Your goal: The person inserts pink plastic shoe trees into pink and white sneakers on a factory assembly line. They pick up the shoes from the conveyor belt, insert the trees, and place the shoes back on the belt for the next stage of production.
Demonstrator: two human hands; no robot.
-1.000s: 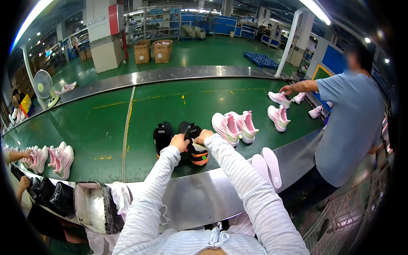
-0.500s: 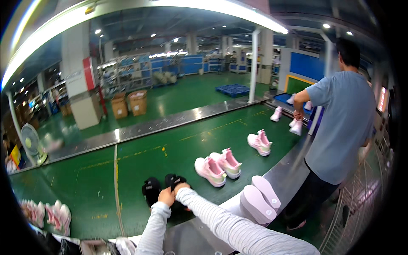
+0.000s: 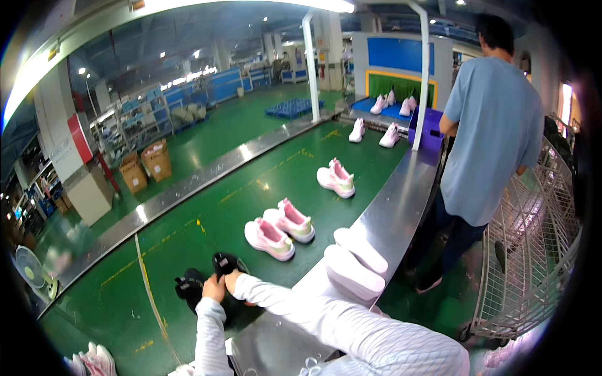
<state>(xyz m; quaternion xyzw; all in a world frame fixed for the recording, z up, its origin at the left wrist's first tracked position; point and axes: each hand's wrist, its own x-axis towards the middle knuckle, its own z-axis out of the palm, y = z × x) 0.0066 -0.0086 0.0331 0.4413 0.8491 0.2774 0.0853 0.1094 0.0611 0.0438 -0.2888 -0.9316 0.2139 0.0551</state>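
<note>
Slid leftward, both hands (image 3: 222, 287) grip 2 black shoes (image 3: 204, 282) beneath them

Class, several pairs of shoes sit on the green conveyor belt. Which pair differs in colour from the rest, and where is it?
The black pair, nearest the camera, under the person's left hand and right hand. Every other pair on the green conveyor belt is pink and white.

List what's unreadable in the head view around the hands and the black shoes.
- Left hand: fingers hidden behind its own back; grip unclear.
- Right hand: mostly covered by the sleeve and the left hand.
- Black shoes: partly blocked by both hands; shape blurred.
- Pink shoes at lower left: cut off by the lens rim.
</note>
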